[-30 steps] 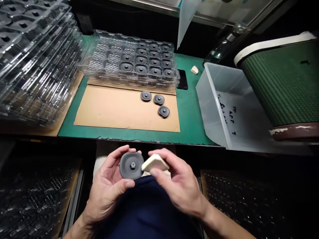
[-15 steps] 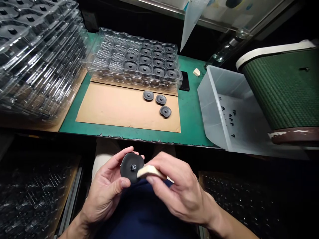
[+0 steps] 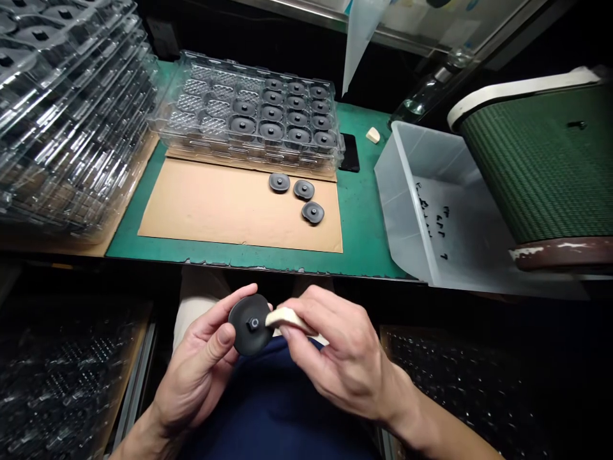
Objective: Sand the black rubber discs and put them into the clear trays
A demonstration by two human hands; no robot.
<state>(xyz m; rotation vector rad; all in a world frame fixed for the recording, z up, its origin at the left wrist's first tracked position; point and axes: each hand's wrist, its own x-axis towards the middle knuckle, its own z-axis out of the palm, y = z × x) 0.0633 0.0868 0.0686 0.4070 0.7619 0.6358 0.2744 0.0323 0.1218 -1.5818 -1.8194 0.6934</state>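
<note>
My left hand (image 3: 201, 370) holds a round black rubber part (image 3: 249, 324) with a small hub in its middle, gripped between thumb and fingers over my lap. My right hand (image 3: 335, 358) pinches a cream-coloured block (image 3: 283, 317) whose tip touches the black part's right edge near the hub. Three more black parts (image 3: 297, 191) lie loose on a cardboard sheet (image 3: 215, 204) on the green bench. Behind them a clear plastic tray (image 3: 249, 108) has black parts filling its right-hand pockets.
A tall stack of clear trays (image 3: 62, 108) stands at the left. A white plastic bin (image 3: 431, 211) with several small black bits sits to the right, under a green conveyor belt (image 3: 541, 160). Another cream block (image 3: 373, 135) and a black phone (image 3: 350, 153) lie on the mat.
The cream block has moved left onto the black part, from its edge toward the hub. My left hand has turned the part slightly. The bench items have not moved.
</note>
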